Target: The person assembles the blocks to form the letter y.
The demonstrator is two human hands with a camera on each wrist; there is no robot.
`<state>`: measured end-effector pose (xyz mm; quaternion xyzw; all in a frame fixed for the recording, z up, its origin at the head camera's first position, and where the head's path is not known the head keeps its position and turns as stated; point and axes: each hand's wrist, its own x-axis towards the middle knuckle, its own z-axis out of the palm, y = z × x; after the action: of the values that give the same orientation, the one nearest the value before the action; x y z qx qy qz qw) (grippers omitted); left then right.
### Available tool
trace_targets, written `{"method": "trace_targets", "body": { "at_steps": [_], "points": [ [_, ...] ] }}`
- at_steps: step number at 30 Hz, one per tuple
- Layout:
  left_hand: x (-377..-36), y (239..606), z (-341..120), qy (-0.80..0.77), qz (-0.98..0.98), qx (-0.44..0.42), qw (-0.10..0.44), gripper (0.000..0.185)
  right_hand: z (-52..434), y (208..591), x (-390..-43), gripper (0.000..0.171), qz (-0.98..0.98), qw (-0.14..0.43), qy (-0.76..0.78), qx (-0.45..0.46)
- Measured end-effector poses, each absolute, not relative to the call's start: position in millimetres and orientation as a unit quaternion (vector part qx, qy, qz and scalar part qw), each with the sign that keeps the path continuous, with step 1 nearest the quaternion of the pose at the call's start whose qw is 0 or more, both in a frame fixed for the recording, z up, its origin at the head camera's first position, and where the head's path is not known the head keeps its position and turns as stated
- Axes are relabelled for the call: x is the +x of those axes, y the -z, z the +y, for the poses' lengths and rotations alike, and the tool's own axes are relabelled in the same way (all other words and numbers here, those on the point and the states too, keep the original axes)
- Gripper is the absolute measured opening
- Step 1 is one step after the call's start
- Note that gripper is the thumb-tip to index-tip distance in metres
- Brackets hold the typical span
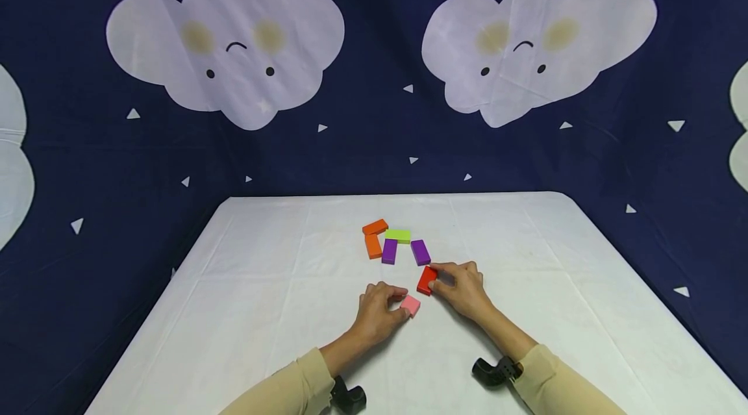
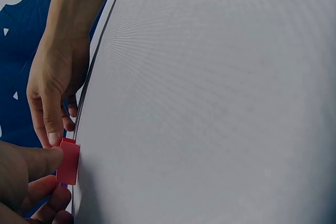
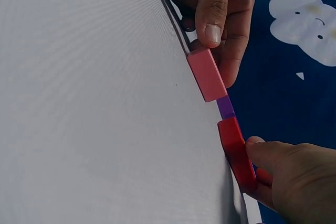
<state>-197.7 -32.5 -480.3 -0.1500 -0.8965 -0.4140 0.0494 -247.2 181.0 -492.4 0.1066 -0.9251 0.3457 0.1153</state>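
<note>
My left hand (image 1: 378,316) pinches a pink block (image 1: 411,306) between thumb and fingers, low over the white table. To its right and a little farther away, my right hand (image 1: 461,288) grips a red block (image 1: 427,280) by its long sides. In the right wrist view the pink block (image 3: 207,75) and the red block (image 3: 237,153) appear near each other, with a purple block (image 3: 226,107) showing between them. Just beyond the red block lies a purple block (image 1: 421,252), tilted on the table. The left wrist view shows the thumb pressed on the pink block (image 2: 68,163).
Farther back on the white table (image 1: 263,259) lie a second purple block (image 1: 389,251), a lime green block (image 1: 398,236) and two orange blocks (image 1: 373,246), arranged close together. A dark blue cloth (image 1: 374,142) with clouds hangs behind the table. Black wrist cameras sit at both cuffs.
</note>
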Motion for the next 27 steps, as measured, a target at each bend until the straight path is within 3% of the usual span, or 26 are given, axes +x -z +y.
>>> {"method": "trace_targets", "body": {
  "at_steps": [27],
  "points": [
    [-194.3,483.1,-28.3,0.404,-0.899,-0.138,0.093,0.026,174.2,494.4,-238.8,0.037,-0.923,0.13,-0.348,0.105]
  ]
}}
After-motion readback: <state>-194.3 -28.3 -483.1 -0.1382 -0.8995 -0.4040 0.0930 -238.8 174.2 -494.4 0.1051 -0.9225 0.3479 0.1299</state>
